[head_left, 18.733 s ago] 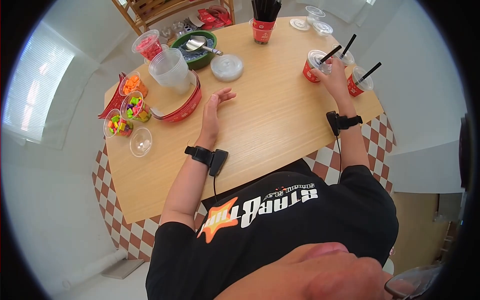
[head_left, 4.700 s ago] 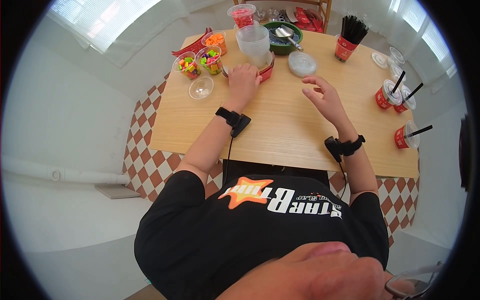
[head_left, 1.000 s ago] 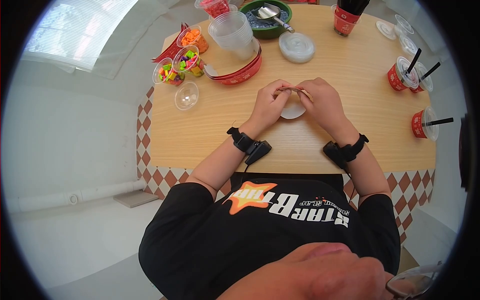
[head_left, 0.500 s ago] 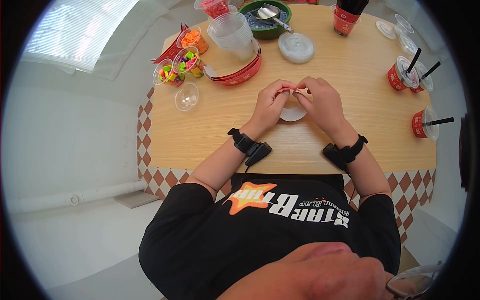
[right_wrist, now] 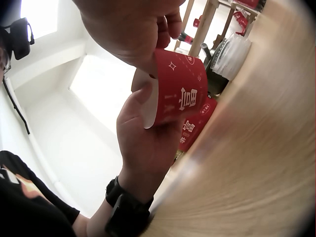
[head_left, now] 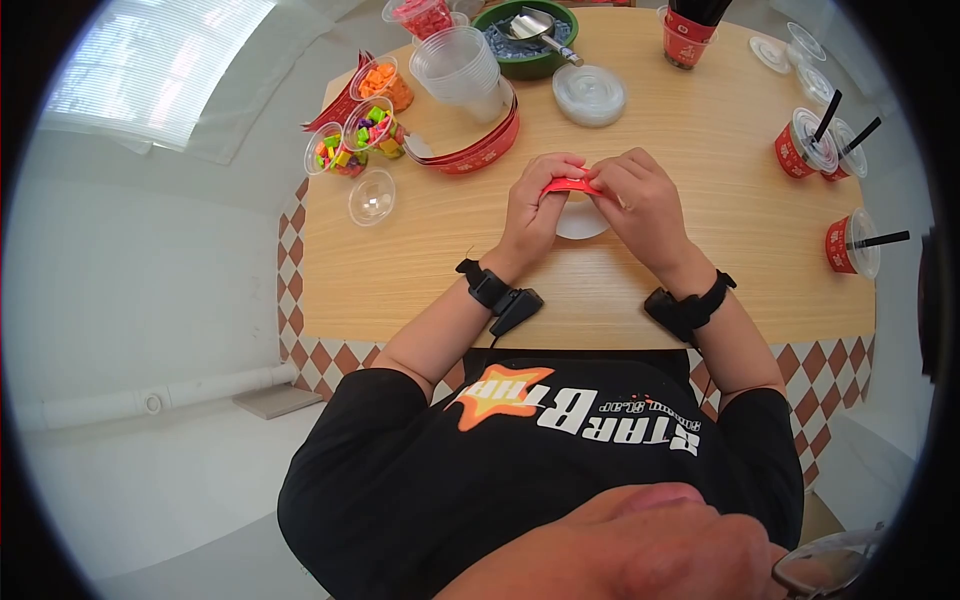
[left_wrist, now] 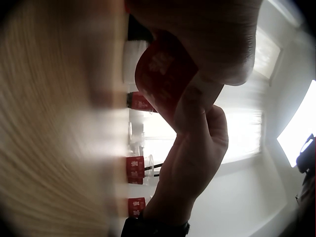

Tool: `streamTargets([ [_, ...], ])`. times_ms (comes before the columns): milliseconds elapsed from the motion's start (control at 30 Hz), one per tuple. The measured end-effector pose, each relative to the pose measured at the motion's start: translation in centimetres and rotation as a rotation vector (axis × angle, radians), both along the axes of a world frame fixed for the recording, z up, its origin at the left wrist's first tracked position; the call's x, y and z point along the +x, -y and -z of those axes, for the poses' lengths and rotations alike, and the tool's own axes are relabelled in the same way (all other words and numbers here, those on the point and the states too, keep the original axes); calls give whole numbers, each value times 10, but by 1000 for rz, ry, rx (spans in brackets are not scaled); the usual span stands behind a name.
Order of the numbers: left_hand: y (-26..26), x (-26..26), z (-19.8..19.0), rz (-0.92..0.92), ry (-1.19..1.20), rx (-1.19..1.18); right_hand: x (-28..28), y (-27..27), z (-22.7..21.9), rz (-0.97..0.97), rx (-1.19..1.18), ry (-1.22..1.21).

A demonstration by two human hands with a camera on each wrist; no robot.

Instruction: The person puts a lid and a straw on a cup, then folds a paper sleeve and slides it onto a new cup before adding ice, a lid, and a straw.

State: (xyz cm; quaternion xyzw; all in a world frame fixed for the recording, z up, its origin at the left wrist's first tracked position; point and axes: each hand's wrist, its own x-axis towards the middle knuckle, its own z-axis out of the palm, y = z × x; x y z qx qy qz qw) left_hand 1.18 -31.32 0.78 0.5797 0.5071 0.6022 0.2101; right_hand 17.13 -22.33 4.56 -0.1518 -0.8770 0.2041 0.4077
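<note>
Both hands hold one red paper cup sleeve [head_left: 572, 186] over the near middle of the table. My left hand [head_left: 532, 205] grips its left side, thumb against the pale inner face. Opposite it, my right hand [head_left: 642, 208] pinches the other end, and the fingertips of both hands come close together. In the right wrist view the sleeve [right_wrist: 182, 89] is bent into a curve, its white-printed red face outward. The left wrist view shows the sleeve [left_wrist: 165, 69] between the two hands; fingers cover where its ends meet.
Ahead to the left lie stacked red sleeves [head_left: 480, 155] beside nested clear cups [head_left: 455, 65]. Cups of coloured cubes [head_left: 372, 128] and a dome lid [head_left: 372, 196] are farther left. Flat lids [head_left: 589, 96] and a green bowl [head_left: 530, 67] stand ahead; strawed cups [head_left: 850, 245] stand right.
Earlier my right hand was on a strawed cup, then my left hand reached to the stacked sleeves. Within the last second, the sleeve held by both hands has tilted, showing more of its red face.
</note>
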Motion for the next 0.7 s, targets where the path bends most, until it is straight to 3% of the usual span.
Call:
streamTargets([
  [100,-1,5,2,2,162,-31,-2,1,-3,45,-46,-23],
  [233,-1,0,4,15,162,-36,-4,3,-6,60,-54,-66],
  [300,1,0,1,-4,28,-17,-5,1,-2,39,-16,-70],
  [700,-2,2,3,-73,91,18,-2,3,-3,33,-83,-63],
])
